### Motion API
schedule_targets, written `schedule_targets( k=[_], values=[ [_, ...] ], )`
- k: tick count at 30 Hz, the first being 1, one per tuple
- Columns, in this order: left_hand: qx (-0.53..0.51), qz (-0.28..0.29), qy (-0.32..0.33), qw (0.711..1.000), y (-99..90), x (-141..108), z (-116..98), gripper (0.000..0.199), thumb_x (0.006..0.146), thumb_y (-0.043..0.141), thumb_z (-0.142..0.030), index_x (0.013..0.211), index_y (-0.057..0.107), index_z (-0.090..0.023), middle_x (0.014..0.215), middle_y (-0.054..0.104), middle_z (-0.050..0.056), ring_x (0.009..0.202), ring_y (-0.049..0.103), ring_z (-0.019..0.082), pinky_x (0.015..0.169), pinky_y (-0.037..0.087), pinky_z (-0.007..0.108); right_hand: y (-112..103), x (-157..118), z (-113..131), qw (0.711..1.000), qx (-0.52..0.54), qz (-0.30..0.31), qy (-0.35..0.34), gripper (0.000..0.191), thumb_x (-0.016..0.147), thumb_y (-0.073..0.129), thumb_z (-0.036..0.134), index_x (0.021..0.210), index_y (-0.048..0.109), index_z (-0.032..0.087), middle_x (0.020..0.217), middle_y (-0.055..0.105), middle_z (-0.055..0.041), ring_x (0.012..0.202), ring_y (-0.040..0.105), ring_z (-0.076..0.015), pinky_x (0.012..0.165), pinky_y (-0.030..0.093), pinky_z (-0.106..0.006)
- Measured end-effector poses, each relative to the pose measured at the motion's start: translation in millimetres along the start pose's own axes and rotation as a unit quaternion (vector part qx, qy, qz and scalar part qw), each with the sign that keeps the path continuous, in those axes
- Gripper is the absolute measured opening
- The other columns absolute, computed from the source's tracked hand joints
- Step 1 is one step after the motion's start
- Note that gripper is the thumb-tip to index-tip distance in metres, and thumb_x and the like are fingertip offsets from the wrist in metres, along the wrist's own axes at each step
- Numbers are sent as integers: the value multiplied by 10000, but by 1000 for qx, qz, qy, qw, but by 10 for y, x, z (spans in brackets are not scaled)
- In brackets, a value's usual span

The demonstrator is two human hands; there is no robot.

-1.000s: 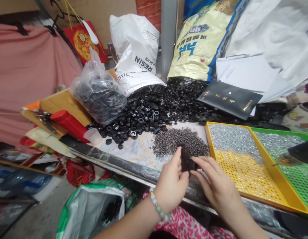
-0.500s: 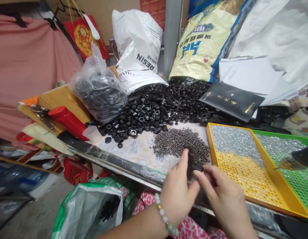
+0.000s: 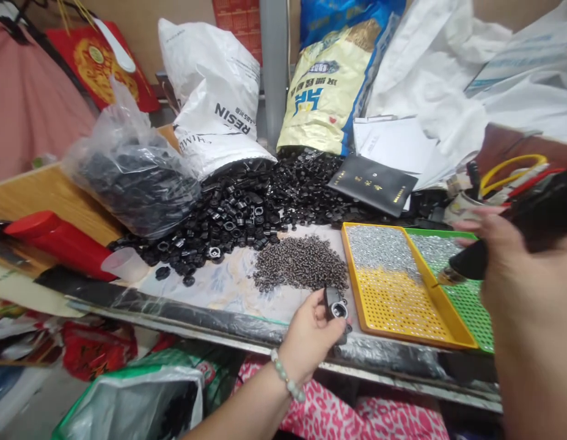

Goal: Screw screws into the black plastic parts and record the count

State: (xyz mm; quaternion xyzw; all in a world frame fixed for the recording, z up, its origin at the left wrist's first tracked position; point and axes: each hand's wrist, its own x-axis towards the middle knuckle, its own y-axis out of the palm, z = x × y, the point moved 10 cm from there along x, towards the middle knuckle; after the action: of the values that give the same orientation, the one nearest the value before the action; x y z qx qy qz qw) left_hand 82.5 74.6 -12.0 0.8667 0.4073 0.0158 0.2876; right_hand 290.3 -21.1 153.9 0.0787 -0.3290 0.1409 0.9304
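In my left hand [image 3: 311, 333], at the table's front edge, is a black plastic part [image 3: 332, 299] with a pale round ring facing up. The fingers and thumb close around its sides. My right hand [image 3: 517, 287], partly blurred at the right, grips a black electric screwdriver [image 3: 469, 263]. Its thin bit points left, over the yellow tray [image 3: 453, 333] and the green tray [image 3: 487, 333]. Small silver screws [image 3: 379, 247] fill the far part of the yellow tray. A heap of small dark metal pieces [image 3: 302, 263] lies just beyond my left hand.
Black plastic parts [image 3: 233, 214] are piled at the back, below a white resin sack [image 3: 210, 91] and a yellow sack [image 3: 322, 91]. A clear bag [image 3: 137, 177], red flask [image 3: 58, 244] and small cup [image 3: 123, 264] stand left. A black notebook [image 3: 373, 183] lies behind the trays.
My right hand has left the black part and moved right and up to take hold of the screwdriver. My left hand keeps the part, now with its ring showing. The view has shifted right.
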Motion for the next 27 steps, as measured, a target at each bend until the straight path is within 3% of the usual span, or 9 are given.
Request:
schedule_targets(
  k=[3, 8, 12, 24, 27],
  values=[
    [-7, 8, -14, 1000, 48, 5, 33, 685, 549, 768, -361, 1092, 450, -90, 879, 601, 84, 788, 581, 133, 677, 407, 210, 218, -51, -197, 995, 93, 13, 34, 281, 659, 687, 308, 856, 594, 131, 731, 601, -49, 502, 559, -112, 549, 467, -285],
    [1, 4, -37, 999, 45, -5, 50, 710, 510, 779, -399, 1077, 463, -110, 909, 595, 83, 798, 581, 137, 656, 407, 205, 427, -383, -404, 988, 129, 50, 71, 291, 695, 657, 327, 872, 564, 115, 745, 627, -63, 495, 569, -116, 510, 464, -255],
    [2, 5, -43, 999, 48, -6, 57, 701, 511, 778, -394, 1073, 471, -108, 913, 598, 85, 795, 572, 132, 645, 405, 200, 456, -424, -430, 988, 127, 53, 64, 311, 708, 641, 324, 934, 544, 134, 848, 636, -77, 499, 570, -110, 512, 470, -251],
    [3, 5, -55, 998, 45, -2, 63, 713, 494, 778, -404, 1067, 468, -114, 923, 588, 86, 795, 562, 137, 643, 409, 214, 491, -456, -474, 990, 118, 62, 44, 221, 721, 639, 308, 818, 570, 122, 724, 620, -41, 528, 566, -113, 588, 464, -281],
    [2, 1, -56, 998, 38, 0, 61, 719, 495, 777, -398, 1076, 465, -113, 916, 585, 82, 774, 559, 128, 630, 398, 208, 491, -435, -457, 989, 123, 64, 52, 248, 719, 641, 300, 883, 569, 129, 790, 632, -56, 526, 572, -110, 583, 467, -278]
  ],
)
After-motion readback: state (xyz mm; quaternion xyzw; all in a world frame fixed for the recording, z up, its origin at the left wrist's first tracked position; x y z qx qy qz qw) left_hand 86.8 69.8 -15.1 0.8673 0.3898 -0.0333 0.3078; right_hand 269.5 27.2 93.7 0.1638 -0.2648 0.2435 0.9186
